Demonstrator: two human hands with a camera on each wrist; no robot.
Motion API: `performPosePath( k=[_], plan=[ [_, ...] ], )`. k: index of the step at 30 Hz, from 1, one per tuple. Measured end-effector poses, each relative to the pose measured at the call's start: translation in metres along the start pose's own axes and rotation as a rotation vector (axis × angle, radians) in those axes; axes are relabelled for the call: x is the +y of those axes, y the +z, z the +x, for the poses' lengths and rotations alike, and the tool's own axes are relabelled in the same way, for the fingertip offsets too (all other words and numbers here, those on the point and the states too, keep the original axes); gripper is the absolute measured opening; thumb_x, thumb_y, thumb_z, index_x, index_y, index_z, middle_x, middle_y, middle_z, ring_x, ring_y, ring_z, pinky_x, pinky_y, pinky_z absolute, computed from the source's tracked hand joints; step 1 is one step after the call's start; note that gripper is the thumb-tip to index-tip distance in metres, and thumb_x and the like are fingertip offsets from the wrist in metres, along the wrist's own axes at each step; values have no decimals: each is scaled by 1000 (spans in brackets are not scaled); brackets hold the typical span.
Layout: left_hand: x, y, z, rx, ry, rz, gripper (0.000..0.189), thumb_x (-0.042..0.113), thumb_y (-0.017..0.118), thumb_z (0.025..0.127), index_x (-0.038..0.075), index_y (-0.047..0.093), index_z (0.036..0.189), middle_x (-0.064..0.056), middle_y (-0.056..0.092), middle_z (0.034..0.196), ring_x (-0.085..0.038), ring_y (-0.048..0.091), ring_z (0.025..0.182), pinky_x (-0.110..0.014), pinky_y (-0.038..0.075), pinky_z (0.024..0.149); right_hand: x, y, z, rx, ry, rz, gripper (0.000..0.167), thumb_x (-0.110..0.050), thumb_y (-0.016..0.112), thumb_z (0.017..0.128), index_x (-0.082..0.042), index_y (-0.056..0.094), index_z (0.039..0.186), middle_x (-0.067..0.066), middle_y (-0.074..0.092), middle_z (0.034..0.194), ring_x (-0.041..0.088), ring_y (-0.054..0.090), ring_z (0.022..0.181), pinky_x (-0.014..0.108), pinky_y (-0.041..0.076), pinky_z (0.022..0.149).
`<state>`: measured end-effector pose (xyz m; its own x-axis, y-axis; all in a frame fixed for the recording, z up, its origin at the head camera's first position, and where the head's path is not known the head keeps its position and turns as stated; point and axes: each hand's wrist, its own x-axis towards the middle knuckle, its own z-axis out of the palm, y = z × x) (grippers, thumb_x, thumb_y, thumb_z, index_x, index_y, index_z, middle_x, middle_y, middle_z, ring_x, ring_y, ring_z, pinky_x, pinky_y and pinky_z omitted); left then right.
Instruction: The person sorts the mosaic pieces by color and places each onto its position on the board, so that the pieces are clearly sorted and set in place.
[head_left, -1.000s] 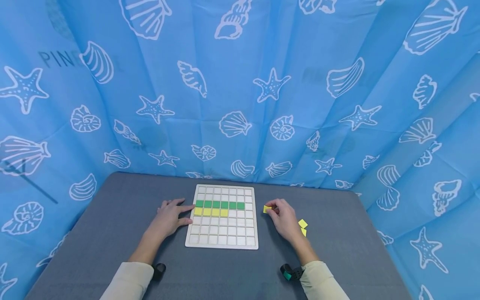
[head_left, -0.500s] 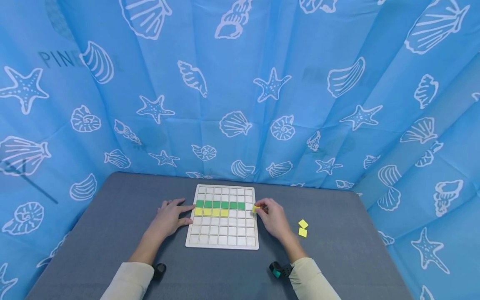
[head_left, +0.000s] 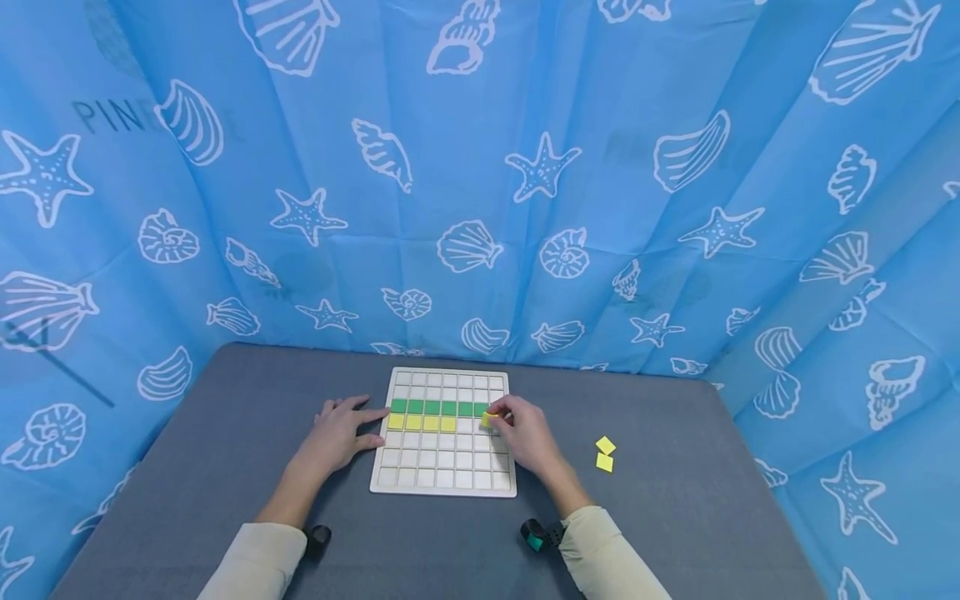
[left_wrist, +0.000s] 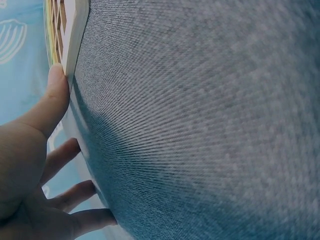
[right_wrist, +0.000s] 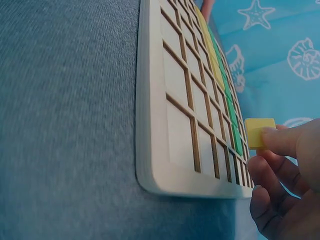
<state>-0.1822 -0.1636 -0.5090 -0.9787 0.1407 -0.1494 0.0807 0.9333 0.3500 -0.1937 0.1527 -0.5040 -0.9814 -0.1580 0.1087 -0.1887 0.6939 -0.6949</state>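
Note:
A white grid board (head_left: 446, 481) lies on the table with a row of green square tiles (head_left: 431, 407) and, just below it, several yellow tiles in a row (head_left: 422, 423). My right hand (head_left: 531, 433) pinches a yellow square tile (right_wrist: 255, 133) between thumb and fingers, over the board's right part beside the green row's end. My left hand (head_left: 334, 437) rests at the board's left edge, its thumb (left_wrist: 56, 82) touching the rim and its other fingers spread, some on the table cloth.
Two loose yellow tiles (head_left: 604, 454) lie on the grey table (head_left: 420, 550) to the right of the board. A blue curtain with white shells (head_left: 480, 208) hangs behind the table and along its sides.
My right hand has carried the yellow tile leftward from beside the board to above its right columns. The left hand has stayed in place.

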Motion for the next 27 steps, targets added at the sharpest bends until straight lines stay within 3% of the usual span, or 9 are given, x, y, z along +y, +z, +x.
performPosePath(
  k=[16, 27],
  plan=[
    [0, 0, -1, 8, 11, 11, 59, 41, 74, 90, 28, 58, 146, -20, 42, 160, -58, 35, 142, -77, 32, 110, -15, 19, 10, -39, -66, -40, 6, -11, 75, 92, -16, 72, 93, -4, 70, 86, 6, 58, 74, 24, 49, 68],
    [-1, 1, -1, 19, 38, -1, 59, 40, 74, 90, 28, 59, 146, -21, 43, 159, -59, 35, 141, -78, 34, 107, -21, 24, 12, -93, -41, -100, 5, -14, 74, 93, -18, 73, 94, -5, 72, 90, 7, 61, 79, 28, 52, 73]
  ],
)
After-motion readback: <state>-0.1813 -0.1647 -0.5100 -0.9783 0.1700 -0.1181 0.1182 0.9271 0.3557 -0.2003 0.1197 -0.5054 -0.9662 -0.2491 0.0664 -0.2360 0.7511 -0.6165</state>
